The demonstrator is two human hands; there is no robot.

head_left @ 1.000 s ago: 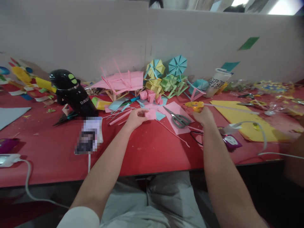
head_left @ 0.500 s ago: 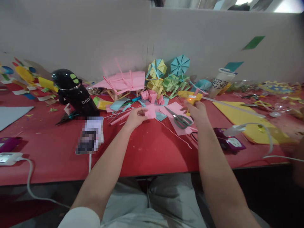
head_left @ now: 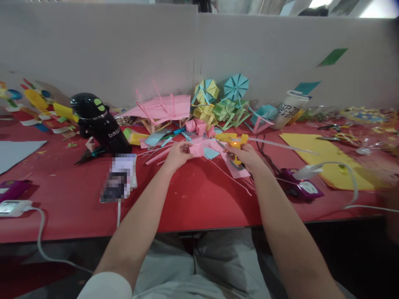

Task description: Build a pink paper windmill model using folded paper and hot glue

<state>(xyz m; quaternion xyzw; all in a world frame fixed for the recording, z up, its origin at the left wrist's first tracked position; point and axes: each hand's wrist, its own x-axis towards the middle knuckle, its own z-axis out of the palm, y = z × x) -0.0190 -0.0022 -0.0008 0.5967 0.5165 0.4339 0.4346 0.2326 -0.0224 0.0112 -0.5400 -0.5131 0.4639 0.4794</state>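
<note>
A small folded piece of pink paper (head_left: 196, 150) is pinched between the thumb and fingers of my left hand (head_left: 179, 156), just above the red table. My right hand (head_left: 246, 157) is closed around the handle of a yellow hot glue gun (head_left: 233, 141). Its orange light glows, and a long clear glue stick (head_left: 282, 146) sticks out of its back. The nozzle points left, toward the pink paper but apart from it. Grey-handled scissors (head_left: 240, 167) lie on a pink sheet (head_left: 229, 165), mostly hidden below the gun and hand.
Folded paper umbrellas (head_left: 236, 87) and pink paper pieces (head_left: 162, 107) stand along the white partition. A black bottle (head_left: 99, 124) and a phone (head_left: 120, 176) are on the left. At right lie a purple power socket (head_left: 301, 185), yellow sheets (head_left: 308, 153) and a paper cup (head_left: 288, 109).
My right hand has brought the glue gun left and nearer to me, over the scissors. My left hand stays in nearly the same place with the folded pink paper.
</note>
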